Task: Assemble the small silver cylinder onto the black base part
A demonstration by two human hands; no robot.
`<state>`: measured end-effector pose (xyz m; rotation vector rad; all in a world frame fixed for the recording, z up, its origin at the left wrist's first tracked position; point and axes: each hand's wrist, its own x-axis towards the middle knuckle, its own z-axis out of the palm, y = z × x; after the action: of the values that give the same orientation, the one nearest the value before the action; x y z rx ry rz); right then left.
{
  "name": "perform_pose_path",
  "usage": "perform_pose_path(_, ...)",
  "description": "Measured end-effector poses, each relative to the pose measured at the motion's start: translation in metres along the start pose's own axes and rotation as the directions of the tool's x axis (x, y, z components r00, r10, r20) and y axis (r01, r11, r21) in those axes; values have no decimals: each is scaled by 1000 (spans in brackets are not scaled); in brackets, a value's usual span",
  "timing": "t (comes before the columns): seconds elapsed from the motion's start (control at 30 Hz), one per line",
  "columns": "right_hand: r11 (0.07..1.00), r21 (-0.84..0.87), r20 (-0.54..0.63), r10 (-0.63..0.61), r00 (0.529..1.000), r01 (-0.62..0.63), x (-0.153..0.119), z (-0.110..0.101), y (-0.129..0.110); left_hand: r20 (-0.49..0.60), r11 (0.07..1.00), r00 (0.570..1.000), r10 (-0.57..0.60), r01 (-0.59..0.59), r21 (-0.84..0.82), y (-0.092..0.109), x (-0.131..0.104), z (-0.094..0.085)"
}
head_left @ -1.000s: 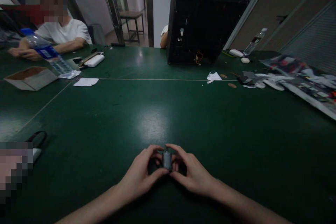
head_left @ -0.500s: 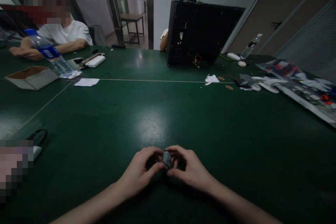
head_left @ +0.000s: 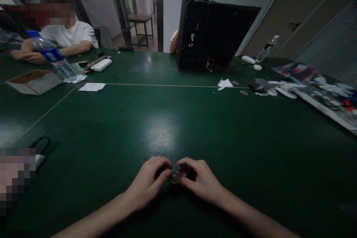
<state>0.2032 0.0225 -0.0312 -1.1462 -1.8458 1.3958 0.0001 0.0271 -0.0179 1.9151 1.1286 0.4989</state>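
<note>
A small grey metal cylinder [head_left: 175, 174], which looks like a small motor, is pinched between my two hands near the front of the green table [head_left: 125, 119]. One round end of it faces me, with dark detail too small to make out. My left hand [head_left: 150, 180] grips its left side with thumb and fingertips. On the other side, my right hand [head_left: 201, 180] closes thumb and fingers on it. Both forearms reach in from the bottom corners. Whether the cylinder touches the tabletop I cannot tell.
Far left are an open box [head_left: 35, 83] and a blue-capped bottle [head_left: 54, 57]; a person in a white shirt [head_left: 72, 35] sits behind. A black panel-like case [head_left: 214, 37] stands at the back. Parts and bags fill a tray [head_left: 326, 108] at right. A white paper [head_left: 92, 87] lies left.
The cylinder has tipped from roughly upright so that its round end now faces me. Both hands have shifted only slightly and keep hold of it.
</note>
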Motion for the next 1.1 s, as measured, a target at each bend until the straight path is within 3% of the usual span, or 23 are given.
perform_pose_path(0.23, 999, -38, 14, 22, 1000, -22, 0, -4, -7, -60, 993, 998, -6, -1, -117, 0, -1, -2)
perform_pose_path(0.87, 998, -47, -19, 33, 999, -33, -1, -3, -1, -125, 980, 982, -139, 118, -159, -3, -2, -1)
perform_pose_path(1.1, 995, -94, -21, 13, 1000, -15, -1, -3, 1, -85, 969, 995, -58, 35, -245, 1, -4, -5)
